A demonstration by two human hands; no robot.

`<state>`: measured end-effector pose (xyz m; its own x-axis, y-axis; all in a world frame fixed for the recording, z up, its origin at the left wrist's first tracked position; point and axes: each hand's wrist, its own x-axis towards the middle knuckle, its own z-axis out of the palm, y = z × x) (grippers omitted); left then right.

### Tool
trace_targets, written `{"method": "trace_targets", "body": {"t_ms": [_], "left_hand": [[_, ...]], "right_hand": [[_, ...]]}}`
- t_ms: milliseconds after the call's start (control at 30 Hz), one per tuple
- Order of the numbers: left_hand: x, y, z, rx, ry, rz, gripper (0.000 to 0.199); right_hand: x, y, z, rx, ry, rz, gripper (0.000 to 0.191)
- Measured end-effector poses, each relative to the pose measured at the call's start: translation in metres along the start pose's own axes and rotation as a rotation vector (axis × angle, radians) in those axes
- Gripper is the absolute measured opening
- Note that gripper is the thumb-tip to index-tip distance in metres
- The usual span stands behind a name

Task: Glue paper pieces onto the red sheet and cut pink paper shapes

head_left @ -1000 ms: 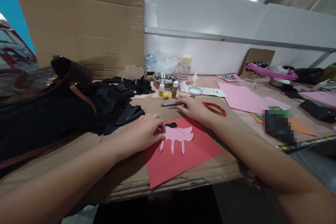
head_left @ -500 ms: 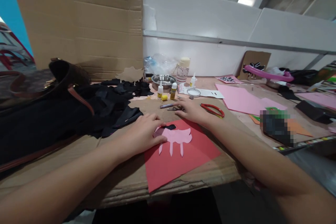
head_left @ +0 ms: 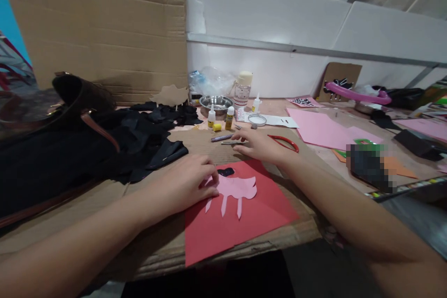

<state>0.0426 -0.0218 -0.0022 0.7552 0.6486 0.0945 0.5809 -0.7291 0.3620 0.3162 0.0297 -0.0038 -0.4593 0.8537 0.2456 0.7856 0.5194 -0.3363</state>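
The red sheet (head_left: 240, 237) has slid closer to the near edge of the cardboard (head_left: 165, 244), bringing the pink cut-out (head_left: 239, 187) that lies on it, whose left end is under the left hand (head_left: 192, 179), thumb and fingers narrowly apart, grip unclear. Beyond the small black piece (head_left: 226, 172), the right hand (head_left: 256, 144) lies loosely curled by the tweezers (head_left: 227, 143), though I can't tell whether it holds them, with the pen (head_left: 220, 138) just past and the bowl (head_left: 216, 111) farther back.
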Motion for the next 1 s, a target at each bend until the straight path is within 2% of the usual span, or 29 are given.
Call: {"method": "trace_targets", "body": {"t_ms": [233,400,500,600,733,833,900,1000], "left_hand": [[0.005,0.009,-0.003,-0.141,0.003,-0.090,0.046],[0.005,0.013,-0.004,-0.233,0.004,-0.141,0.050],[0.006,0.008,0.000,-0.257,0.013,-0.130,0.045],[0.007,0.000,0.006,-0.270,0.043,-0.078,0.039],[0.007,-0.008,0.008,-0.238,0.087,0.008,0.033],[0.006,-0.012,0.002,-0.196,0.095,0.012,0.034],[0.006,-0.016,-0.004,-0.160,0.127,-0.018,0.035],[0.008,-0.026,-0.014,-0.103,0.250,-0.045,0.036]], "right_hand": [[0.001,0.013,-0.007,0.038,-0.026,0.078,0.031],[-0.002,0.009,-0.007,0.045,0.008,0.110,0.026],[0.001,0.010,-0.003,0.055,0.070,0.138,0.019],[0.017,0.020,0.002,0.056,0.165,0.195,0.023],[0.057,0.035,0.011,0.061,0.269,0.288,0.036],[0.085,0.037,0.017,0.107,0.306,0.329,0.031],[0.094,0.033,0.018,0.160,0.345,0.348,0.025],[0.088,0.018,0.013,0.273,0.436,0.336,0.021]]}}
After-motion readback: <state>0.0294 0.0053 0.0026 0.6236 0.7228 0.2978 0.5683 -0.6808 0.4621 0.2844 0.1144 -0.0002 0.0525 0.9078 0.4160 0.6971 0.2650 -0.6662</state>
